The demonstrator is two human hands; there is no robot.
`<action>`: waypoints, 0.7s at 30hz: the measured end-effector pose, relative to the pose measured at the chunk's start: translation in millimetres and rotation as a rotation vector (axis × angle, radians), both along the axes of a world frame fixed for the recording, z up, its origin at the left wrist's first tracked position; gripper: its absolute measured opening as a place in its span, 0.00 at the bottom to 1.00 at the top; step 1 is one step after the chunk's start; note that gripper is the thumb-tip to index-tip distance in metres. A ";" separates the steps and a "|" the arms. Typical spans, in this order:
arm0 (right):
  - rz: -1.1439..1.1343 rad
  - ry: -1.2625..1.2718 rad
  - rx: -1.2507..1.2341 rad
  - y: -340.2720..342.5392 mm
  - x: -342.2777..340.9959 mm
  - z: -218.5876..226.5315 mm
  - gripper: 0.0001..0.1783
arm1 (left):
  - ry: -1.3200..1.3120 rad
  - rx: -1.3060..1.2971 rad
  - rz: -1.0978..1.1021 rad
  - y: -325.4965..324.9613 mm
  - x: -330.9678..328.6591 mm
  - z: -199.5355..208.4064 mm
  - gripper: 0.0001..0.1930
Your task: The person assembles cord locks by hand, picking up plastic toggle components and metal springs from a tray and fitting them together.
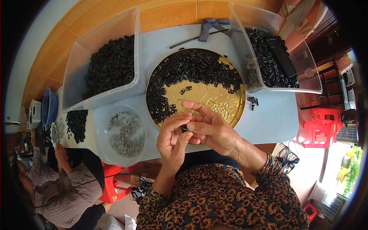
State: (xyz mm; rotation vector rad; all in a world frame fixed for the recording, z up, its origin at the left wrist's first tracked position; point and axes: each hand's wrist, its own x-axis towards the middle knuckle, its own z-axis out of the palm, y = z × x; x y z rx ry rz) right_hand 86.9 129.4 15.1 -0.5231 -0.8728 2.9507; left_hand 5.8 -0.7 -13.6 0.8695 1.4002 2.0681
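Note:
Over the near rim of a round gold tray, my two hands meet around a small black plastic part. My left hand pinches it between thumb and fingers. From the other side, my right hand closes on the same part, its thumb on top and the index finger stretched out above. Fingers cover much of the part, so its exact shape is hidden. Many loose black parts with holes lie heaped along the tray's far and left sides, and a few sit alone on the bare gold middle.
Clear bins of black parts flank the tray. A shallow clear tub holds small metallic pieces. Behind the tray lie a thin black rod and grey strap. Another person works at the left; red stools stand right.

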 end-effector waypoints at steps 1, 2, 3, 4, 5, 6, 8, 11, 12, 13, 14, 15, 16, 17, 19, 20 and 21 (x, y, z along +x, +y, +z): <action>-0.012 0.007 -0.028 -1.7 1.0 -0.5 0.33 | 0.067 -0.007 0.034 0.4 0.6 0.0 0.13; -0.009 0.008 -0.031 -4.0 1.2 0.6 0.33 | 0.068 -0.009 0.037 0.0 -1.4 -2.0 0.13; -0.013 0.010 -0.030 -6.2 1.3 2.8 0.33 | 0.222 0.016 0.073 0.3 -4.4 -6.0 0.12; -0.017 0.013 -0.029 -8.2 1.4 4.3 0.33 | 0.376 0.042 0.109 -0.3 -6.3 -8.0 0.12; -0.020 0.011 -0.028 -9.1 2.6 2.7 0.33 | 0.374 0.043 0.106 -0.2 -5.0 -8.9 0.12; -0.028 0.022 0.007 -10.1 3.3 0.2 0.33 | 0.298 0.047 0.102 -0.7 -2.7 -9.5 0.11; -0.047 0.030 0.049 -10.7 4.1 -1.8 0.33 | 0.219 0.057 0.087 -1.8 1.2 -9.2 0.11; -0.046 0.049 0.065 -9.1 5.6 0.6 0.33 | 0.086 0.054 0.052 -4.1 5.0 -3.6 0.12; -0.058 0.043 0.185 -8.6 7.1 3.1 0.33 | 0.116 0.041 0.059 -3.8 6.4 -1.1 0.13; -0.070 0.035 0.306 -7.5 9.0 6.7 0.33 | 0.147 0.029 0.066 -1.5 6.8 0.3 0.15; -0.136 0.015 0.400 -6.3 12.6 17.0 0.26 | 0.218 0.044 0.109 1.0 8.3 -1.4 0.18; -0.136 0.017 0.401 -2.0 18.1 26.2 0.26 | 0.219 0.045 0.109 1.4 11.3 1.1 0.18; -0.245 0.030 0.743 6.0 24.5 35.0 0.21 | 0.197 0.052 0.092 0.8 14.6 5.4 0.19; -0.351 0.047 1.084 16.3 30.5 44.8 0.17 | 0.177 0.059 0.080 -1.0 16.3 8.3 0.21; -0.580 0.039 1.460 49.4 39.6 64.4 0.10 | 0.202 0.011 0.065 -13.0 9.9 -2.7 0.20; -0.702 0.030 1.669 65.1 44.3 77.5 0.11 | 0.191 -0.026 0.011 -19.9 8.8 -5.4 0.18; -0.777 -0.021 1.718 77.9 49.7 87.0 0.10 | 0.179 -0.063 -0.042 -24.8 8.5 -6.8 0.16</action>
